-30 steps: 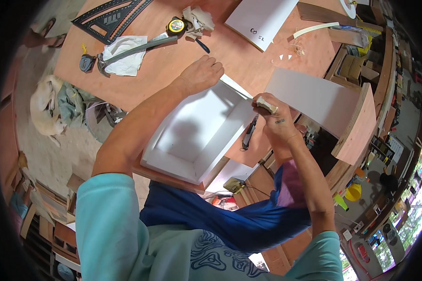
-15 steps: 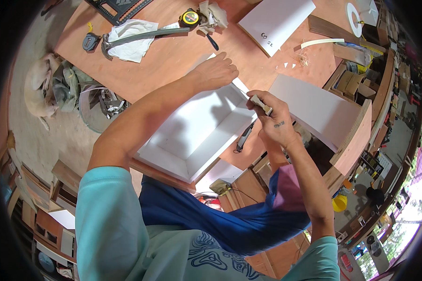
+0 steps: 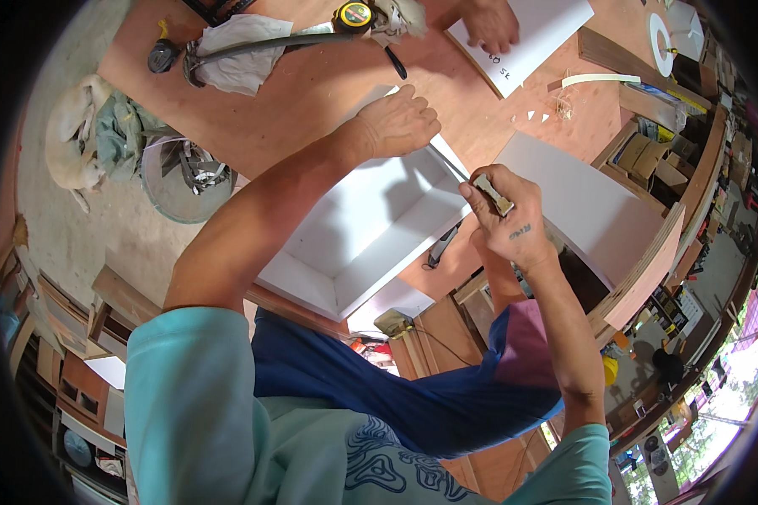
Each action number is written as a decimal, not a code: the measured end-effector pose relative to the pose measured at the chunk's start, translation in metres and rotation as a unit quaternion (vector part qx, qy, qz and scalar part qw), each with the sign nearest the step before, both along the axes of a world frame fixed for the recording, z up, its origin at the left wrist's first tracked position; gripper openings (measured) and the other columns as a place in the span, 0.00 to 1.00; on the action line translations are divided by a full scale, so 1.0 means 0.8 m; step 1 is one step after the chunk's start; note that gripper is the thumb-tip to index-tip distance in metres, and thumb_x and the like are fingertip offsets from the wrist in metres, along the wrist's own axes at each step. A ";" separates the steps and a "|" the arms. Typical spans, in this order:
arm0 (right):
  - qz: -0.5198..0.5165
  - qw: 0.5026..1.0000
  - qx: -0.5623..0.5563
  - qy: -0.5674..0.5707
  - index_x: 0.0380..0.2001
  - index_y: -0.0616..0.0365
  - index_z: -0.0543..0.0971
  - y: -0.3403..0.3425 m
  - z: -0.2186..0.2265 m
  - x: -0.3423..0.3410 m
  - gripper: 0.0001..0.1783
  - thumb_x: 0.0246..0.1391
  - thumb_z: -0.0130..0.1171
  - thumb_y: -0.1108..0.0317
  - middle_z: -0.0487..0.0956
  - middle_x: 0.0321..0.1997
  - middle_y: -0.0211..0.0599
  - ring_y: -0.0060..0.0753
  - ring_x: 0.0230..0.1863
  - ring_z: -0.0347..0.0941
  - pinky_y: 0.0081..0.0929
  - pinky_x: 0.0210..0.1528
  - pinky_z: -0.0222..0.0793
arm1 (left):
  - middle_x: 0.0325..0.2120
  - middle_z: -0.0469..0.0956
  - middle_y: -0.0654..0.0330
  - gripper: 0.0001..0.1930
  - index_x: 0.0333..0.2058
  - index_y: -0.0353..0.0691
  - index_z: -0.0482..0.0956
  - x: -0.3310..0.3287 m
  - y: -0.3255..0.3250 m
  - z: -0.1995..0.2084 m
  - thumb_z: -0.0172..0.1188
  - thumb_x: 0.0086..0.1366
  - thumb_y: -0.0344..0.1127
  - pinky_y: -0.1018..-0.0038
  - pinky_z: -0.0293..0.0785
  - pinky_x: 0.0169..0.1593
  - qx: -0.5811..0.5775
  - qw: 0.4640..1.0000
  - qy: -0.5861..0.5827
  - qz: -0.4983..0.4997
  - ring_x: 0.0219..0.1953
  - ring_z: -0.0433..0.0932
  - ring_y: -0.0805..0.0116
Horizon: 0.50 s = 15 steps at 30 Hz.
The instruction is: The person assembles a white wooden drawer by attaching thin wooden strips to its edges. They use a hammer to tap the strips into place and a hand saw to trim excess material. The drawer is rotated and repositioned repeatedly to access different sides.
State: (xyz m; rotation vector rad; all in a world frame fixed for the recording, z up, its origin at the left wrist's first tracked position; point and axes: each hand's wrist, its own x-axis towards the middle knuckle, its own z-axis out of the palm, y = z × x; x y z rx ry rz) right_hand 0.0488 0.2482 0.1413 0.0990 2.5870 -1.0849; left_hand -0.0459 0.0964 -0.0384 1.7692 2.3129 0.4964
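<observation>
White open-topped box point(image 3: 324, 240), centre of frame, has its walls point(image 3: 392, 236) joined, work at its far rim point(image 3: 451, 157) judged unfinished: right hand point(image 3: 511, 217) closed round a worn-handled tool point(image 3: 493, 195) there, left hand point(image 3: 398, 123) half-curled over the rim, its grip unclear.

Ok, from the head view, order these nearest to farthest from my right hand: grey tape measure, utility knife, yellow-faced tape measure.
From your right hand:
1. Utility knife: lower left, beside the white box.
2. Yellow-faced tape measure: upper left.
3. Grey tape measure: farther left.
</observation>
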 end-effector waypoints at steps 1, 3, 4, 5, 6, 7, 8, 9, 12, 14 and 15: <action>0.003 1.000 -0.014 0.022 0.28 0.64 0.78 0.004 -0.004 0.002 0.06 0.52 0.66 0.74 0.77 0.22 0.43 0.36 0.21 0.74 0.28 0.25 0.68 | 0.29 0.76 0.63 0.03 0.31 0.43 0.77 0.001 0.000 -0.004 0.56 0.58 0.32 0.65 0.68 0.45 0.013 1.000 0.014 0.004 0.37 0.75 0.65; 0.008 0.997 -0.042 0.065 0.27 0.64 0.78 0.017 -0.017 0.013 0.05 0.49 0.65 0.77 0.77 0.23 0.44 0.39 0.21 0.75 0.28 0.24 0.69 | 0.27 0.74 0.64 0.02 0.29 0.44 0.76 0.004 0.000 -0.011 0.57 0.56 0.33 0.66 0.69 0.43 0.028 0.999 0.036 0.010 0.35 0.74 0.65; 0.032 0.994 -0.032 0.097 0.26 0.64 0.77 0.021 -0.022 0.015 0.05 0.47 0.64 0.78 0.77 0.22 0.43 0.38 0.21 0.75 0.28 0.24 0.69 | 0.26 0.74 0.64 0.02 0.29 0.44 0.76 0.003 0.002 -0.012 0.57 0.56 0.32 0.66 0.69 0.42 0.033 0.998 0.046 0.009 0.34 0.74 0.66; 0.056 0.990 -0.023 0.128 0.25 0.64 0.77 0.025 -0.026 0.018 0.04 0.45 0.64 0.79 0.77 0.22 0.43 0.37 0.20 0.75 0.27 0.24 0.69 | 0.26 0.74 0.64 0.02 0.28 0.44 0.76 0.003 0.002 -0.014 0.57 0.55 0.32 0.67 0.70 0.41 0.037 0.998 0.056 0.008 0.33 0.74 0.66; 0.080 0.984 -0.014 0.159 0.25 0.64 0.77 0.028 -0.031 0.020 0.05 0.43 0.63 0.79 0.77 0.21 0.42 0.36 0.20 0.75 0.27 0.23 0.69 | 0.25 0.74 0.65 0.02 0.28 0.44 0.76 0.004 0.002 -0.014 0.58 0.55 0.33 0.67 0.70 0.40 0.040 0.997 0.065 0.006 0.33 0.74 0.66; 0.073 0.984 -0.022 0.161 0.24 0.64 0.77 0.031 -0.036 0.023 0.05 0.42 0.63 0.80 0.78 0.21 0.42 0.36 0.20 0.75 0.27 0.23 0.69 | 0.25 0.73 0.65 0.02 0.27 0.45 0.76 0.006 0.000 -0.014 0.58 0.54 0.33 0.68 0.70 0.40 0.042 0.996 0.076 0.005 0.32 0.74 0.67; 0.067 0.984 -0.031 0.163 0.24 0.64 0.77 0.033 -0.040 0.027 0.05 0.41 0.63 0.80 0.78 0.21 0.42 0.35 0.19 0.74 0.27 0.23 0.68 | 0.24 0.73 0.65 0.02 0.26 0.45 0.75 0.006 -0.001 -0.015 0.58 0.54 0.34 0.69 0.70 0.39 0.044 0.995 0.087 0.002 0.31 0.74 0.67; 0.059 0.984 -0.040 0.165 0.24 0.64 0.76 0.034 -0.046 0.031 0.05 0.39 0.62 0.80 0.78 0.21 0.41 0.34 0.19 0.74 0.27 0.22 0.68 | 0.24 0.73 0.66 0.02 0.26 0.45 0.75 0.005 -0.001 -0.016 0.58 0.53 0.34 0.69 0.70 0.39 0.045 0.995 0.094 0.004 0.31 0.73 0.67; 0.037 0.976 -0.085 0.195 0.23 0.64 0.76 0.038 -0.066 0.043 0.05 0.40 0.62 0.81 0.78 0.20 0.40 0.33 0.18 0.73 0.26 0.21 0.67 | 0.23 0.72 0.66 0.02 0.25 0.46 0.75 0.007 0.002 -0.017 0.58 0.53 0.34 0.70 0.69 0.38 0.049 0.993 0.103 0.003 0.31 0.73 0.68; 0.008 0.974 -0.102 0.201 0.23 0.64 0.75 0.044 -0.082 0.050 0.05 0.42 0.62 0.80 0.78 0.20 0.39 0.32 0.18 0.73 0.26 0.21 0.67 | 0.23 0.72 0.67 0.02 0.24 0.46 0.74 0.006 0.004 -0.017 0.59 0.53 0.34 0.70 0.69 0.38 0.050 0.994 0.101 0.004 0.31 0.73 0.68; -0.007 0.973 -0.109 0.205 0.23 0.64 0.75 0.047 -0.088 0.053 0.05 0.42 0.62 0.80 0.78 0.20 0.39 0.32 0.18 0.72 0.25 0.21 0.67 | 0.23 0.72 0.67 0.02 0.25 0.47 0.74 0.006 0.006 -0.017 0.59 0.53 0.34 0.70 0.69 0.38 0.049 0.993 0.107 0.003 0.31 0.73 0.69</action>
